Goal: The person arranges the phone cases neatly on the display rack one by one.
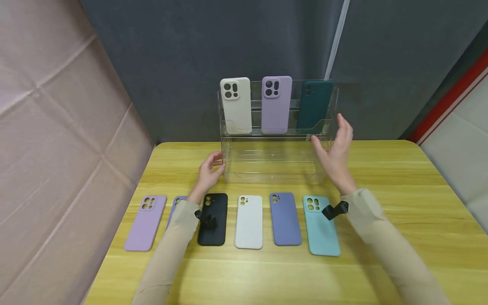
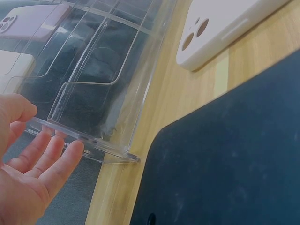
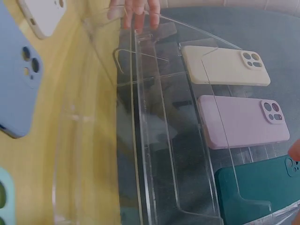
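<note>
A clear acrylic display rack (image 1: 272,176) stands toward the back of the table. Its upper tier holds a cream phone case (image 1: 237,112), a lilac phone case (image 1: 277,112) and a dark green phone case (image 1: 314,103), all leaning back. My left hand (image 1: 207,174) is at the rack's lower left side, its loosely extended fingertips (image 2: 72,150) against the clear side panel. At the right side my right hand (image 1: 336,153) is spread, thumb toward the front below the green case and fingers raised along the rack's side. Neither hand holds a phone case.
On the wooden table (image 1: 400,203) lies a row of cases: lilac (image 1: 145,226), a blue one (image 1: 177,202) partly hidden by my left sleeve, black (image 1: 215,231), white (image 1: 249,224), blue-violet (image 1: 286,222) and turquoise (image 1: 322,237). A dark grey curtain (image 1: 171,63) hangs behind.
</note>
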{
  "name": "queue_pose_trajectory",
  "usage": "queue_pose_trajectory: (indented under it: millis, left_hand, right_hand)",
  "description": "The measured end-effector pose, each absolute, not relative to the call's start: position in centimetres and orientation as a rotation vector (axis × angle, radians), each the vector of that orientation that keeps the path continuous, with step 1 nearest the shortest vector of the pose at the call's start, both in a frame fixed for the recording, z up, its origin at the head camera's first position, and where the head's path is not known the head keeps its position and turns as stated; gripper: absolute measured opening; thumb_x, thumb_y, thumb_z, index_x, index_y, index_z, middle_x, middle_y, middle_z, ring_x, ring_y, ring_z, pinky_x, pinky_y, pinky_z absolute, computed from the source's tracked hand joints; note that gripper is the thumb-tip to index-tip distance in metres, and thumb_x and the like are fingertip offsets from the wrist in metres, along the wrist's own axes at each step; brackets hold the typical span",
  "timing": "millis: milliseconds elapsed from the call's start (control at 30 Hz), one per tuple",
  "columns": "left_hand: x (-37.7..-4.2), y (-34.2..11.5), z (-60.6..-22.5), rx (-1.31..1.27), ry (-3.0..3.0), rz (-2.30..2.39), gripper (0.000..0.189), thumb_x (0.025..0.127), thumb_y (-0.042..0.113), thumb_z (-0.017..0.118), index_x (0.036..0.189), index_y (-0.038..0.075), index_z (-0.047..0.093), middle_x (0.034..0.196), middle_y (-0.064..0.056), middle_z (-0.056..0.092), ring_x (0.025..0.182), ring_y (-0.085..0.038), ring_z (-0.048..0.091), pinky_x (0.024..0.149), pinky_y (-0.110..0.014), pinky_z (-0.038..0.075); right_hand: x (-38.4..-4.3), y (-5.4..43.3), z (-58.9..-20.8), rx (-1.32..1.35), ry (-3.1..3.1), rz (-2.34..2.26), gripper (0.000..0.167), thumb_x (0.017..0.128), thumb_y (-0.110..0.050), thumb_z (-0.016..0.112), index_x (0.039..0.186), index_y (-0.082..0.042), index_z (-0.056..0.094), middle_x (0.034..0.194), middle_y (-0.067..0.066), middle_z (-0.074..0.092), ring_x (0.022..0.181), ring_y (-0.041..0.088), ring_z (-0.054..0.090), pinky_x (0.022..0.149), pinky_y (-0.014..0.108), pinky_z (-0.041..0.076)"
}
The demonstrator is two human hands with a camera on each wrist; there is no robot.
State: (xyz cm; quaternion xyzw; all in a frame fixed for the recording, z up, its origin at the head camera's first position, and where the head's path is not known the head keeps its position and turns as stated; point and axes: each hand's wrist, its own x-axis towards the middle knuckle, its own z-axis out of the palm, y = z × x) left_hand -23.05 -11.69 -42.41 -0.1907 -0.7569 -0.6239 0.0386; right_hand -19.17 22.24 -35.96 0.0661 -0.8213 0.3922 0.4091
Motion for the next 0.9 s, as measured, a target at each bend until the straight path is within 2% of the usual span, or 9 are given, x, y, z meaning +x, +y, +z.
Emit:
queue_pose_trajectory:
  millis: [500, 667, 900]
  left_hand:
    - [-23.1, -11.7, -42.6, -0.616, -2.276, -1.922, 0.042, 0.087, -0.014, 0.053, 0.127, -0.019, 0.042, 0.122, -0.04, 0.045, 0.105, -0.053, 0.048, 0.097, -0.06, 0.036]
    - [-23.1, -11.7, -42.6, -0.628, -2.264, -1.929, 0.041, 0.087, -0.014, 0.053, 0.126, -0.021, 0.041, 0.123, -0.041, 0.044, 0.105, -0.054, 0.047, 0.098, -0.061, 0.035]
    - [-23.2, -11.7, -42.6, -0.624, -2.268, -1.925, 0.041, 0.087, -0.014, 0.053, 0.126, -0.02, 0.042, 0.123, -0.04, 0.045, 0.105, -0.053, 0.048, 0.098, -0.06, 0.035]
  right_hand:
    - [-15.8, 22.8, -39.0, 0.133, -2.211, 1.058, 0.074, 0.086, -0.006, 0.066, 0.144, 0.006, 0.023, 0.146, 0.025, 0.027, 0.135, 0.036, 0.024, 0.112, 0.048, 0.018]
    - [-14.6, 23.0, -40.0, 0.104, -2.244, 1.125, 0.075, 0.085, -0.007, 0.065, 0.145, 0.004, 0.023, 0.148, 0.024, 0.025, 0.137, 0.035, 0.021, 0.112, 0.05, 0.017]
    - [-13.5, 23.5, -41.4, 0.083, -2.258, 1.124, 0.071, 0.085, -0.006, 0.064, 0.144, 0.007, 0.025, 0.144, 0.028, 0.029, 0.133, 0.041, 0.027, 0.109, 0.054, 0.022]
